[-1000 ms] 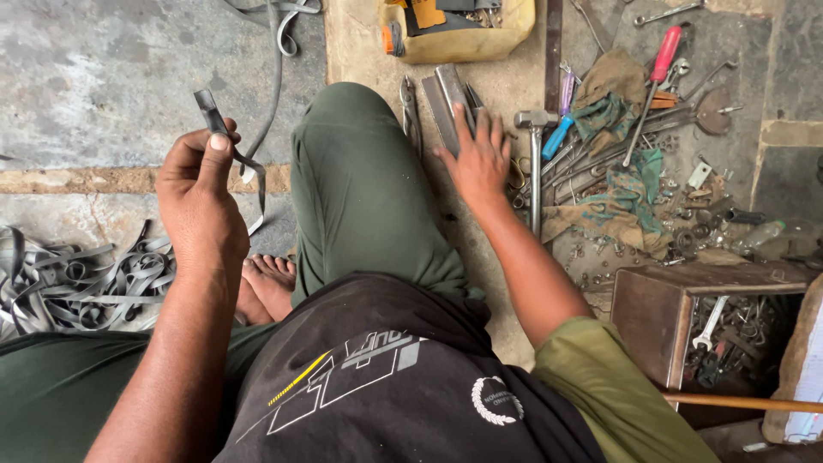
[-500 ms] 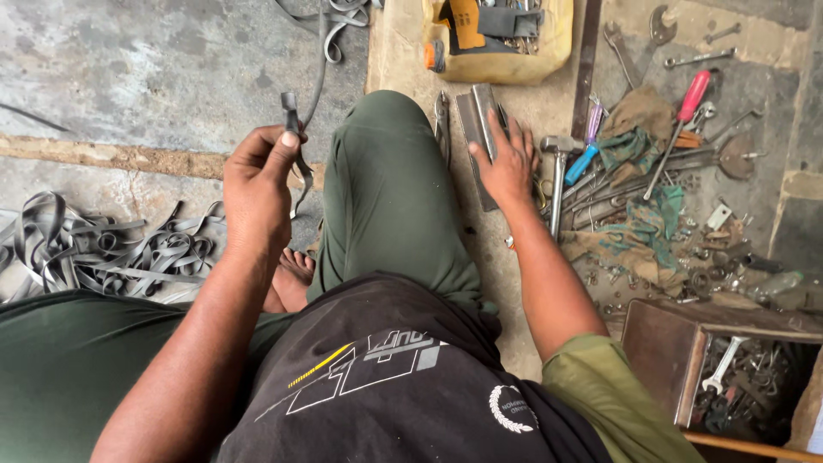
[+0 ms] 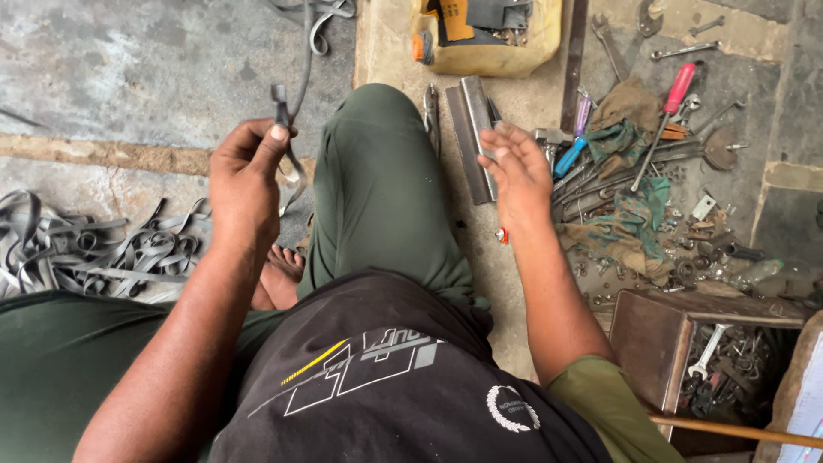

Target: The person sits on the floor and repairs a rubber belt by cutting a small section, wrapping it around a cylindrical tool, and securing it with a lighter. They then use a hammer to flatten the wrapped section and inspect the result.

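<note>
My left hand (image 3: 244,176) is raised over the concrete floor beside my left knee. It pinches a small dark clip-like piece (image 3: 279,96) between thumb and fingers, and a thin grey strip (image 3: 293,171) loops down from it. My right hand (image 3: 516,170) hovers with fingers apart and nothing in it, just above and to the right of two flat metal bars (image 3: 473,129) lying beside my green trouser leg. A small red item (image 3: 500,234) lies on the floor under my right wrist.
Pliers (image 3: 431,107) lie left of the bars. A hammer (image 3: 549,137), a red-handled screwdriver (image 3: 677,90), a blue-handled tool (image 3: 570,159), rags (image 3: 639,214) and several wrenches lie at right. A cut yellow can (image 3: 493,43) stands ahead, rubber strips (image 3: 94,249) left, a wooden box (image 3: 660,339) lower right.
My right hand has lifted off the metal bars and now hovers above them. My left hand stays up with the dark piece and strip. The camera view has shifted.
</note>
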